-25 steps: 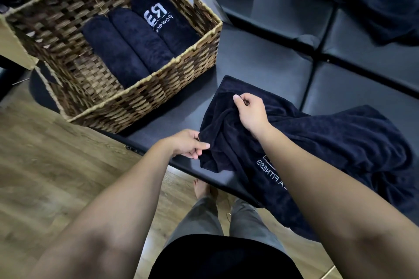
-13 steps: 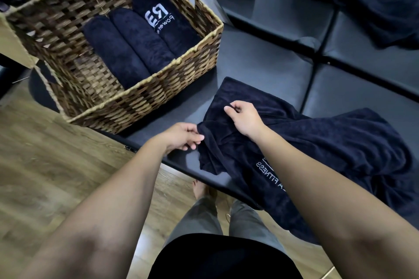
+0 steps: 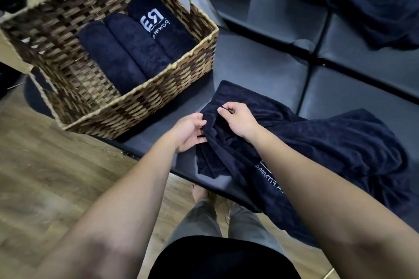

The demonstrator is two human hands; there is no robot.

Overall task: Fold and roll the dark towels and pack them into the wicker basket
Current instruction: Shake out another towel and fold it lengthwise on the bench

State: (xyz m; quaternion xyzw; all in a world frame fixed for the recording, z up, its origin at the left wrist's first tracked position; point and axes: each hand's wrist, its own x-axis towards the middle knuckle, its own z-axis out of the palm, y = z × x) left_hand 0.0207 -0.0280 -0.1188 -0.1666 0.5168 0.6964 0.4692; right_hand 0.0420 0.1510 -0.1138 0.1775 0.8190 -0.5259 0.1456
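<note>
My right hand (image 3: pixel 238 120) pinches a bunched fold of the loose towel (image 3: pixel 317 154) between thumb and curled fingers, wrist bent down, and my left hand (image 3: pixel 189 132) grips the same edge right beside it, palm facing in, both forearms reaching forward over the pad (image 3: pixel 260 70). Vs half a second ago: left has closed in from the pad edge onto the fabric, hands now almost touching, fold lifted higher. Towel lies crumpled on the pad right of the basket (image 3: pixel 158 102), hanging off the near edge, print reads "FITNESS" in part; three rolls (image 3: pixel 127 52) sit side by side in the basket, the right one marked "R3" and "power…".
</note>
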